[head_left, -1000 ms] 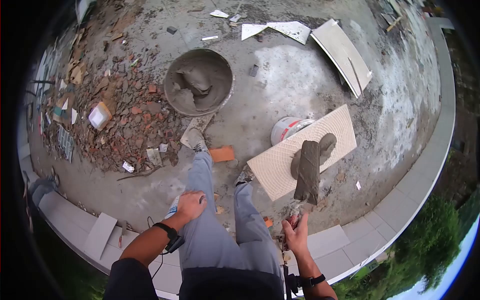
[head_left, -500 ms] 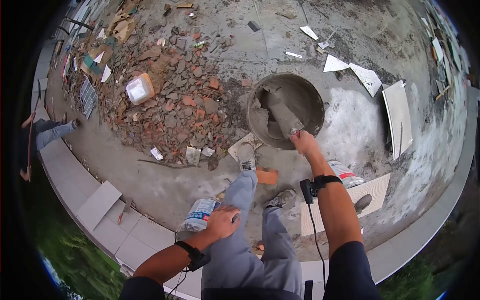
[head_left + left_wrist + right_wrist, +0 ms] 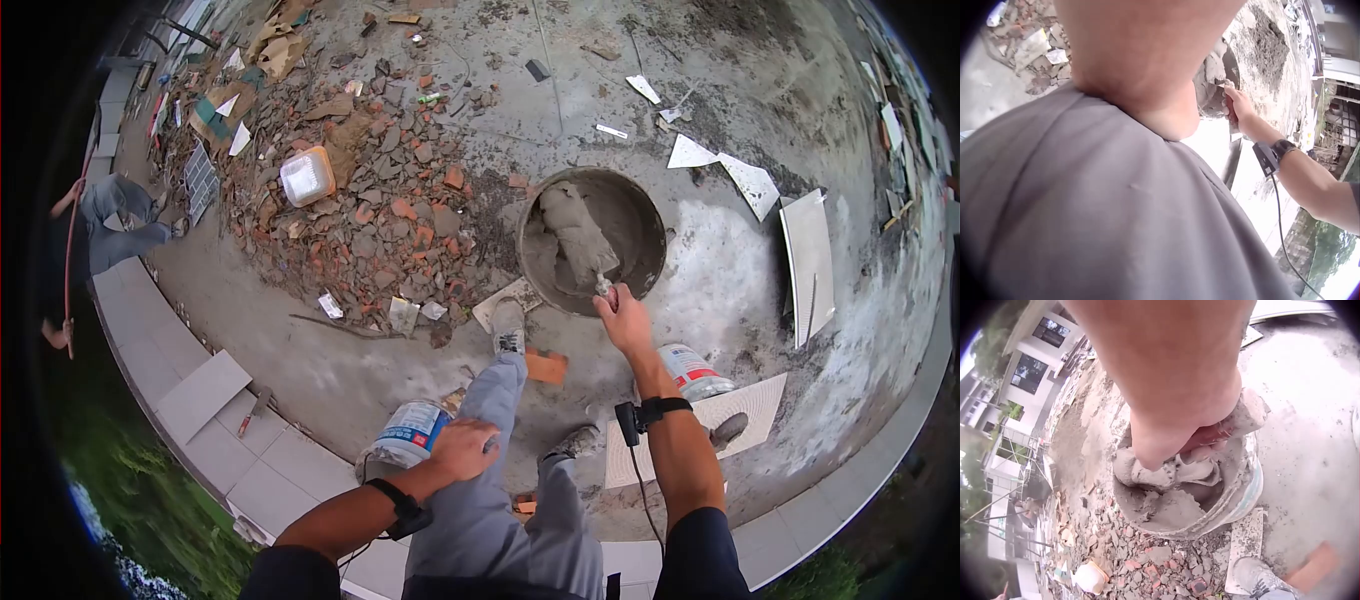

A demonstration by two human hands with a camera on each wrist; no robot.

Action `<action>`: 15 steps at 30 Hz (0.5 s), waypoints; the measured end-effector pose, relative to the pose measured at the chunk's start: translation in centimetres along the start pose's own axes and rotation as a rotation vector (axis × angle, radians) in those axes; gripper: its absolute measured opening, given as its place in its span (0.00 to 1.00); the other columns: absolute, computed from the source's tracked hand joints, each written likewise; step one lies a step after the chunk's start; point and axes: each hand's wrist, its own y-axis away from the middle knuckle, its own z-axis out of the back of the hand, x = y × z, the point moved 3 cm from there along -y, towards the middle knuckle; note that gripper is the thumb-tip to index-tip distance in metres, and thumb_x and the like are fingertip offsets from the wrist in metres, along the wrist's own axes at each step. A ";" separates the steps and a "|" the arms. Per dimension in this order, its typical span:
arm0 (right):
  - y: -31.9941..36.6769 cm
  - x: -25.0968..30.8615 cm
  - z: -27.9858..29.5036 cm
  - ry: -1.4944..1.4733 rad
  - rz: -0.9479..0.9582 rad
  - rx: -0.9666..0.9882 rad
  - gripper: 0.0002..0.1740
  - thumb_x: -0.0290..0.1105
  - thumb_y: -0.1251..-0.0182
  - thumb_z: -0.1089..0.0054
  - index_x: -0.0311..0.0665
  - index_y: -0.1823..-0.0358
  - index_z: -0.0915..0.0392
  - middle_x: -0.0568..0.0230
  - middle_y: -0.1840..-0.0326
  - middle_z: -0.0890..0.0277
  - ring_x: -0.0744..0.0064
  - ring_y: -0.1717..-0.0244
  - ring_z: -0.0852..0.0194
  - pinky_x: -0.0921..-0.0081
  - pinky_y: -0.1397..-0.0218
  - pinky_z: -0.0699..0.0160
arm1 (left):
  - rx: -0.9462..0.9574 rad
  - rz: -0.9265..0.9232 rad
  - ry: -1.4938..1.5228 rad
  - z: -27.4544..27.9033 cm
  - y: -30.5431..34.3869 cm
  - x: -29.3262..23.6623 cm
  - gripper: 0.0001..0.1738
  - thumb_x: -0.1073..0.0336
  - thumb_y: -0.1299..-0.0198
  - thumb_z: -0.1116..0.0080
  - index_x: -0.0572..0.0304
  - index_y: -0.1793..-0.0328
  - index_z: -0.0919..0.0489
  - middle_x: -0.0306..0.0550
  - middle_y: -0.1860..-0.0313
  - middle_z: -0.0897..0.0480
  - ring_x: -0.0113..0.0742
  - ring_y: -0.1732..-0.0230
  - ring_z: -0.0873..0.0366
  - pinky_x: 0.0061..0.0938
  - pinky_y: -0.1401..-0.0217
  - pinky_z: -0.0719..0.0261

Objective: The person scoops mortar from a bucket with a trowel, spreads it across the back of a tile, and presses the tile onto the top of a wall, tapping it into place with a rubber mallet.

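In the head view my right hand (image 3: pixel 627 322) grips the handle of a trowel (image 3: pixel 587 248), whose mortar-covered blade lies in the wet grey mortar (image 3: pixel 622 215) inside a round bucket (image 3: pixel 658 262). Seen from the right wrist, my fingers (image 3: pixel 1159 447) are curled round the red handle, over the bucket (image 3: pixel 1249 487). My left hand (image 3: pixel 463 449) rests on the left knee of the grey trousers (image 3: pixel 478 500), with a small dark thing at its fingers; its grip cannot be made out. A ridged tile (image 3: pixel 750 410) with a lump of mortar (image 3: pixel 730 431) lies at the right.
Broken brick rubble (image 3: pixel 390 230) covers the ground left of the bucket. White pails stand by the left knee (image 3: pixel 408 432) and beside the tile (image 3: pixel 690 372). A second trowel (image 3: pixel 256 410) lies on the ledge. Another person (image 3: pixel 125 225) is at the far left.
My right hand has swung from over the ridged tile to the bucket, and the loaded trowel blade is now in the mortar. The left hand stays on the knee.
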 end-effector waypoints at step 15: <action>47.8 -27.4 11.0 -0.005 -0.065 -0.178 0.21 0.41 0.36 0.37 0.37 0.49 0.31 0.51 0.68 0.17 0.46 0.65 0.18 0.53 0.63 0.21 | 0.086 -0.026 -0.406 -20.0 7.1 -5.2 0.15 0.58 0.45 0.39 0.55 0.54 0.16 0.51 0.53 0.15 0.50 0.46 0.21 0.42 0.37 0.28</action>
